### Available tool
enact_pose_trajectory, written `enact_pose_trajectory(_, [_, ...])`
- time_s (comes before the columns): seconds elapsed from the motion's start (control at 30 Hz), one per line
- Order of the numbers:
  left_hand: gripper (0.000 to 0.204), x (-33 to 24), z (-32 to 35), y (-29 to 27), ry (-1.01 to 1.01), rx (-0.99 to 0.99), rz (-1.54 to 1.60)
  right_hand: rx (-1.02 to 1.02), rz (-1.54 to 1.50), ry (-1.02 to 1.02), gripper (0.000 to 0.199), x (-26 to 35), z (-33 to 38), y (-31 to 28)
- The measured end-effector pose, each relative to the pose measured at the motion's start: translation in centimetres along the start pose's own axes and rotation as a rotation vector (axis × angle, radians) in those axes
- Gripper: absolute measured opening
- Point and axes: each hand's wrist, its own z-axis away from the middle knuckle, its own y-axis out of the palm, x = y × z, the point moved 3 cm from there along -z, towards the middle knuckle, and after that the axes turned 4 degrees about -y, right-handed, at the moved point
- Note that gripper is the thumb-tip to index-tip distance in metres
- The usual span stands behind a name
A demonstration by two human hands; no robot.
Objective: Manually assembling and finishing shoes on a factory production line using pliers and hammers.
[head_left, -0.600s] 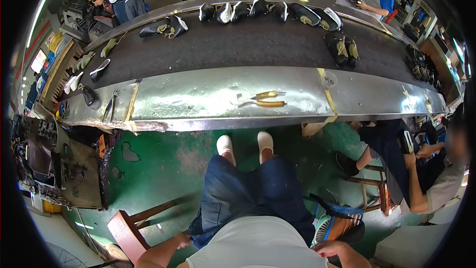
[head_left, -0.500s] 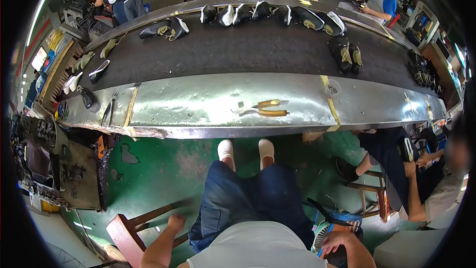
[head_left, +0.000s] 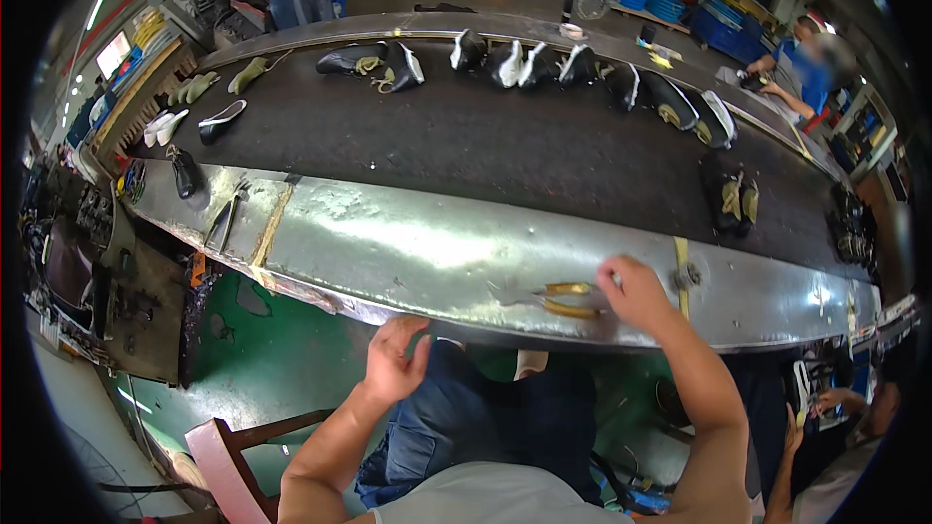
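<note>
My right hand (head_left: 636,293) reaches over the metal bench edge, just right of a pliers-like tool (head_left: 571,311) with two yellow-brown handles. Its fingers are bent and apart, and I see nothing in them. My left hand (head_left: 394,359) hovers by the front rim of the bench (head_left: 437,277), thumb away from the fingers, holding nothing. Farther left on the metal lies a dark pair of pincers (head_left: 224,220). Past the metal strip, several black and white shoes (head_left: 573,63) stand along the far side of a dark belt (head_left: 417,126).
A small round dish (head_left: 689,276) sits near a yellow tape strip (head_left: 682,303). A black shoe (head_left: 183,173) stands at the left end. Beside me is a wooden stool (head_left: 221,461). One person (head_left: 854,466) sits close on my right; others work beyond the bench.
My hands have risen from beside my body, the left to the bench rim, the right over the metal beside the tool. My view has shifted and tilted, with the bench now closer.
</note>
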Motion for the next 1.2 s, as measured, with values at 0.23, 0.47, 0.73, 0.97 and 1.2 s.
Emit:
enact_pose_trajectory(0.23, [0.050,3.5,-7.1,3.1,-0.088,-0.102,-0.323,-0.108,0.062,0.120,0.039,-9.5,-22.4,6.5])
enact_pose_trajectory(0.47, [0.047,4.8,-7.2,3.3,-0.107,0.002,-0.321,-0.364,0.156,0.338,0.084,-15.5,-38.3,10.0])
enact_pose_trajectory(0.73, [0.044,5.3,-8.5,2.7,-0.154,0.104,-0.300,-0.337,0.268,0.678,0.105,-18.7,-49.0,10.1])
enact_pose_trajectory(0.97, [0.034,6.0,-9.8,3.2,-0.149,0.148,-0.282,-0.461,0.228,0.594,0.085,-30.0,-49.9,5.6])
enact_pose_trajectory(1.2, [0.042,5.7,-8.5,2.4,-0.151,0.151,-0.362,-0.317,0.167,0.483,0.068,-23.8,-39.5,5.9])
